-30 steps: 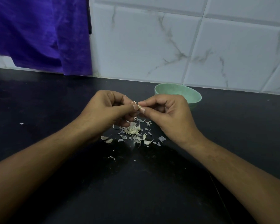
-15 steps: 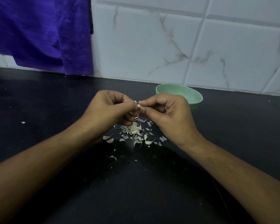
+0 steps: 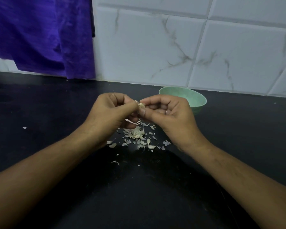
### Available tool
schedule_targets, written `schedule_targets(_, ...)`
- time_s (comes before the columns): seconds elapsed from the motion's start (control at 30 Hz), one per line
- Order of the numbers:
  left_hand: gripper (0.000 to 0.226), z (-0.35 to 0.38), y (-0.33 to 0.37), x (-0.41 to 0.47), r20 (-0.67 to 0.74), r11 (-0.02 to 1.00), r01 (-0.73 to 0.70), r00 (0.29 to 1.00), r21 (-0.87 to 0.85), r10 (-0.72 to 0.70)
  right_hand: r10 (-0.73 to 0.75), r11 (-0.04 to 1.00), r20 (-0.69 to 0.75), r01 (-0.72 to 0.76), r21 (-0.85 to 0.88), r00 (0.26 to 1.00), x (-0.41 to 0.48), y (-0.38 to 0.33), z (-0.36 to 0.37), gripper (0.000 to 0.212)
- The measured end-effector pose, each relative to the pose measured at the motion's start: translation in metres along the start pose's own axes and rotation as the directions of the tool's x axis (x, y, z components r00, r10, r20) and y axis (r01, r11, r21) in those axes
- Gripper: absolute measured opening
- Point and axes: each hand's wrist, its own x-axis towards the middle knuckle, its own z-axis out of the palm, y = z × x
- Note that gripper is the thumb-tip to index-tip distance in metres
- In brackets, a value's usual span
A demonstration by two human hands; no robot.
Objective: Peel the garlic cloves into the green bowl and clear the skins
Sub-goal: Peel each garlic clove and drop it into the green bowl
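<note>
Over the black counter, my left hand [image 3: 110, 111] and my right hand [image 3: 170, 113] meet fingertip to fingertip. Between them they pinch a small pale garlic clove [image 3: 141, 105], mostly covered by the fingers. A strip of skin [image 3: 133, 121] hangs below my left fingers. Under the hands lies a heap of garlic skins [image 3: 136, 134], with several loose flakes spread round it. The green bowl [image 3: 188, 98] stands just behind my right hand, near the wall; its inside is hidden from here.
A purple cloth [image 3: 40, 33] hangs down the wall at the back left, reaching the counter. White marbled tiles [image 3: 172, 47] close off the back. Stray flakes [image 3: 24, 127] lie on the counter to the left and in front of the heap.
The hands have stayed together at the clove. More of the clove shows between the fingertips, and a strip of skin now hangs beneath my left fingers.
</note>
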Motion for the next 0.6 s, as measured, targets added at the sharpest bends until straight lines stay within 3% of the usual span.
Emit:
schedule_targets(0.37,0.017,0.002,-0.001,0.0,0.084,1.0,-0.019,0.996,0.022,0.017,0.237,0.913,-0.007,-0.22,0.343,0.972,0.002,0.002,0.0,0.017)
schedule_targets(0.6,0.018,0.006,-0.011,-0.002,0.083,0.994,0.109,0.991,-0.015,-0.108,0.236,0.951,-0.038,-0.223,0.213,0.971,-0.009,0.012,0.012,0.01)
